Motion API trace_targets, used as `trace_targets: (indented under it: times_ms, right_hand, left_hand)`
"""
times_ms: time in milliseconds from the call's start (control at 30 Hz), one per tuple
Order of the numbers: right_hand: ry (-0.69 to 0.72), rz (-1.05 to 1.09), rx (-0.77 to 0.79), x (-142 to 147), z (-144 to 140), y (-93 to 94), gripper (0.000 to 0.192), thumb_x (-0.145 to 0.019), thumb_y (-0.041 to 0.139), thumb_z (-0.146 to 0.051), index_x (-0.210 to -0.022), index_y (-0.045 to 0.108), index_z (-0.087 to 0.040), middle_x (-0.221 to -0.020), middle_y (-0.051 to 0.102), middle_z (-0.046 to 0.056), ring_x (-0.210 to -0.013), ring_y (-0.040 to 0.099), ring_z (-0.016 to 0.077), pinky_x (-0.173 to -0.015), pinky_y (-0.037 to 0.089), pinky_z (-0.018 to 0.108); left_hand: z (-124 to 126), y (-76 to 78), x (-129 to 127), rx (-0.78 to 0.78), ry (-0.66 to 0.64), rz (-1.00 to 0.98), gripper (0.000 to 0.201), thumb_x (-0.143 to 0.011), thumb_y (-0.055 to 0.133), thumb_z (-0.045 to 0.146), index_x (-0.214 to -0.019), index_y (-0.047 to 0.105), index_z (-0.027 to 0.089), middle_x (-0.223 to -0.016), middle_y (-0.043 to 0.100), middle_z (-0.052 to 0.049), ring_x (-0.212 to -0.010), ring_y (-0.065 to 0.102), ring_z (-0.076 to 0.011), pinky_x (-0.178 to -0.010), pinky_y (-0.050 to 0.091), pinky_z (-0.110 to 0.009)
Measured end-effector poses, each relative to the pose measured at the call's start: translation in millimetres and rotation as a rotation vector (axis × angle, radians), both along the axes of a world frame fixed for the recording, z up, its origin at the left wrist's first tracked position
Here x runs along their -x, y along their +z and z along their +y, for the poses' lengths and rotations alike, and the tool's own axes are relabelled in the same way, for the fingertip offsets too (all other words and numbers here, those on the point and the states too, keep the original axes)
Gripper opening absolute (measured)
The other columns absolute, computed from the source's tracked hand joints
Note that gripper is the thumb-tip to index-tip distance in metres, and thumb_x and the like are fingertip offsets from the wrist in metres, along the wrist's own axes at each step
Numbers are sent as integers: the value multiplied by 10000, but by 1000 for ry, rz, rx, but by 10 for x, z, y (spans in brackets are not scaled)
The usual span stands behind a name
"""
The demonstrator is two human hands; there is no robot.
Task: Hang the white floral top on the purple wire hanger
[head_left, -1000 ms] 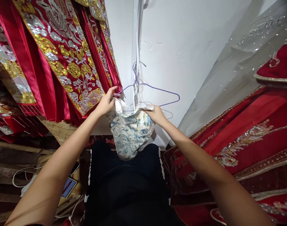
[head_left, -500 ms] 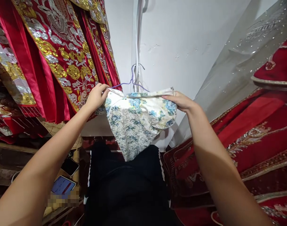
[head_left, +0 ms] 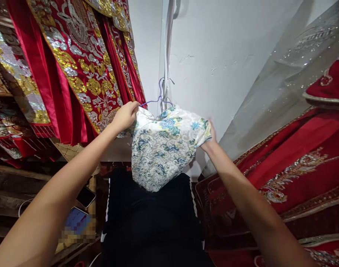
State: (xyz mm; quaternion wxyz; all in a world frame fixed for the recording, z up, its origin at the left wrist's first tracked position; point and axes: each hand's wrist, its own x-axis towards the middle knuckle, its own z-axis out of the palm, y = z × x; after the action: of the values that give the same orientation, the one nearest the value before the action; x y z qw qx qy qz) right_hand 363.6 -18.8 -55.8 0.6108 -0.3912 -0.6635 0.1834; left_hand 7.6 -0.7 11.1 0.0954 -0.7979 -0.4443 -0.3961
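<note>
A short-sleeved top [head_left: 164, 155] in white with a blue, green and yellow flower pattern hangs from a purple wire hanger [head_left: 160, 97]. My left hand [head_left: 127, 115] is closed on the top's left shoulder, close to the hanger's arm. At the other side, my right hand [head_left: 210, 140] is behind the right sleeve, against its dark-trimmed hem. Cloth covers most of that hand's fingers. The top's neckline faces up toward the hanger hook, and its lower part tapers down above my dark clothing.
Red garments with gold and silver embroidery [head_left: 88, 81] hang at the left. More red beaded garments [head_left: 297, 167] fill the right, beside a clear plastic cover [head_left: 269, 81]. A white strip [head_left: 165, 40] runs down the wall. Two phones, one lit [head_left: 76, 218], lie at lower left.
My right hand has left the shoulder edge and moved down behind the sleeve. The folded right shoulder now lies spread out, with the sleeve showing. My left hand keeps its hold.
</note>
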Motion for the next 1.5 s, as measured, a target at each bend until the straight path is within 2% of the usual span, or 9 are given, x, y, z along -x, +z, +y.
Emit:
trace_targets:
  times_ms: [100, 233, 500, 700, 967, 1033, 1233, 1367, 1500]
  right_hand:
    - [118, 162, 136, -177, -23, 127, 579, -892, 498, -720, -927, 736, -192, -930, 756, 142, -1012, 718, 350, -837, 596, 495]
    - [190, 227, 113, -102, -14, 521, 516, -869, 568, -659, -968, 746, -186, -1058, 765, 147, -1151, 685, 358, -938, 557, 526]
    - [380, 59, -34, 472, -447, 858, 618, -975, 345, -719, -1221, 701, -279, -1325, 688, 66, -1425, 481, 313, -1110, 467, 530]
    - [450, 104, -3, 574, -175, 979, 666, -980, 290, -726, -1281, 664, -265, -1278, 704, 79, -1370, 542, 311, -1067, 510, 529]
    - [1152, -643, 333, 327, -495, 926, 678, -758, 820, -501, -1313, 653, -150, -1260, 702, 144, -1155, 684, 277, -1001, 557, 407]
    - [1001, -735, 287, 300, -502, 843, 690, -797, 774, -512, -1380, 605, -183, -1382, 629, 150, -1243, 634, 291, -1048, 524, 442]
    - [161, -844, -324, 782, -448, 217, 1360, -634, 851, -563, -1628, 3, -184, -1649, 171, 237, -1553, 100, 441, -1216, 94, 704]
    - [-89, -774, -603, 897, -449, 128, 1134, -709, 740, -422, -1604, 68, -244, -1441, 418, 182, -1376, 389, 413, -1169, 222, 677]
    - [-214, -782, -521, 558, -361, 377, 972, -696, 707, -376, -1565, 281, -281, -1251, 491, 130, -1142, 498, 365, -988, 417, 548]
  left_hand:
    - [24, 68, -71, 34, 11, -50, 249, -920, 414, 162, -937, 663, 167, -946, 666, -125, -880, 593, -268, -827, 445, -368]
    - [122, 207, -270, 101, 16, -182, 299, -946, 461, 286, -677, 543, 187, -735, 592, -66, -716, 526, -210, -730, 414, -335]
    - [298, 300, -369, 506, -230, -586, 217, -899, 568, 254, -1075, 655, 163, -860, 625, -40, -635, 507, -138, -603, 390, -256]
    - [426, 429, -413, 476, -316, -705, 122, -918, 627, 245, -889, 657, 131, -810, 639, -54, -700, 556, -133, -701, 436, -249]
    - [19, 397, -456, 443, -405, -808, 617, -1001, 458, 564, -505, 412, 201, -428, 363, 36, -423, 391, -96, -536, 384, -241]
    - [-204, 368, -520, 487, -511, -800, 678, -1005, 356, 639, -475, 342, 217, -388, 288, 45, -380, 358, -94, -516, 405, -250]
    - [-838, 468, -862, 537, -620, -824, 707, -1025, 219, 653, -554, 496, 203, -403, 268, 43, -402, 458, -102, -602, 545, -288]
    - [-921, 653, -902, 560, -646, -818, 606, -1059, 258, 543, -803, 650, 158, -536, 465, 8, -642, 663, -147, -763, 605, -344]
    - [-786, 732, -593, 752, -687, -749, 368, -1025, 459, 444, -1108, 670, 154, -958, 709, -67, -1013, 724, -236, -977, 572, -451]
